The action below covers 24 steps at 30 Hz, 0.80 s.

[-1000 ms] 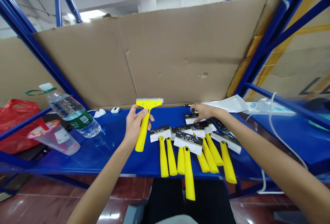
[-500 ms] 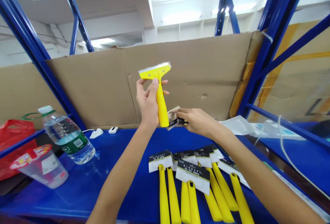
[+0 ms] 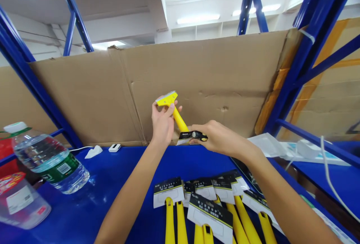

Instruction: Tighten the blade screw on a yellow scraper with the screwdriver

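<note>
My left hand (image 3: 163,122) is closed round the neck of a yellow scraper (image 3: 180,119), just below its wide blade head, with the handle slanting down to the right. My right hand (image 3: 216,135) is closed on a black-and-white printed card (image 3: 184,136) and a small black tool (image 3: 199,135) with a pale round end, whose kind I cannot make out. The card meets or overlaps the lower end of the scraper handle. Below my hands, several yellow scrapers (image 3: 170,221) with printed cards (image 3: 210,214) lie on the blue table, handles toward me.
A water bottle (image 3: 52,161) and a clear plastic cup (image 3: 25,202) stand at the left of the blue table (image 3: 112,187). A small white device (image 3: 114,148) lies at the back. Behind rises a cardboard wall (image 3: 210,71) between blue rack posts (image 3: 312,60).
The scraper has come down and tilted, its handle end now at the card in my right hand. My right hand has turned the card and black tool. The view has shifted slightly.
</note>
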Each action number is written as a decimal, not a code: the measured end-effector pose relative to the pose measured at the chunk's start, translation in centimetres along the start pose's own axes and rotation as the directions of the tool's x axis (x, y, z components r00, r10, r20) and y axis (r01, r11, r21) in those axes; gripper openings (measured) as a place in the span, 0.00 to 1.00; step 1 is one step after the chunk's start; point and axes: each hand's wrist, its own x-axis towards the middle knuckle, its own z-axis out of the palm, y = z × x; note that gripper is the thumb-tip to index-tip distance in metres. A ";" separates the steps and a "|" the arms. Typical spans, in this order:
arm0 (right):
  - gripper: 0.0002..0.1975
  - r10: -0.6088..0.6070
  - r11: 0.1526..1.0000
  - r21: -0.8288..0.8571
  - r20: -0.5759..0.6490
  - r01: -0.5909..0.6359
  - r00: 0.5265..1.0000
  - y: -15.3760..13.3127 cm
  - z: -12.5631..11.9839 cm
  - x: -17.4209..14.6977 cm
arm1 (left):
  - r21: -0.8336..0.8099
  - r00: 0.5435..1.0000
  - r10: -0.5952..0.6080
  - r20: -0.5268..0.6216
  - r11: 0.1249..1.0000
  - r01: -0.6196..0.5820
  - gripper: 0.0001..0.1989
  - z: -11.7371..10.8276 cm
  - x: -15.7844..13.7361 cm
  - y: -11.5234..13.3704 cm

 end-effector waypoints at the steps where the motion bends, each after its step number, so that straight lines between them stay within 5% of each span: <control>1: 0.05 0.011 1.000 0.027 0.010 -0.011 1.000 0.2 -0.1 -0.1 | 0.019 1.000 -0.020 0.011 1.000 0.020 0.28 -0.3 0.2 -0.2; 6: 0.09 0.062 0.978 0.199 0.045 -0.069 0.997 1.5 -0.7 -0.8 | 0.088 0.980 -0.190 0.058 0.979 0.185 0.30 -1.5 1.0 -0.3; 11: 0.07 -0.004 0.997 0.079 -0.087 0.011 0.996 2.6 -0.3 -0.7 | 0.232 0.913 -0.338 0.227 0.930 0.286 0.27 -1.1 0.4 0.6; 14: 0.10 -0.070 0.996 -0.065 -0.207 0.058 0.976 2.8 0.2 -0.5 | 0.363 0.900 -0.327 0.289 0.907 0.213 0.30 -0.6 0.0 1.2; 19: 0.15 -0.051 0.966 -0.252 -0.381 -0.050 0.923 2.4 0.6 -0.6 | 0.628 0.915 -0.234 0.327 0.778 -0.026 0.16 -0.4 -0.2 2.3; 24: 0.16 -0.072 0.951 -0.307 -0.337 -0.037 0.939 1.8 0.3 -0.8 | 0.738 0.818 -0.303 0.489 0.644 -0.203 0.04 -0.5 -0.7 3.3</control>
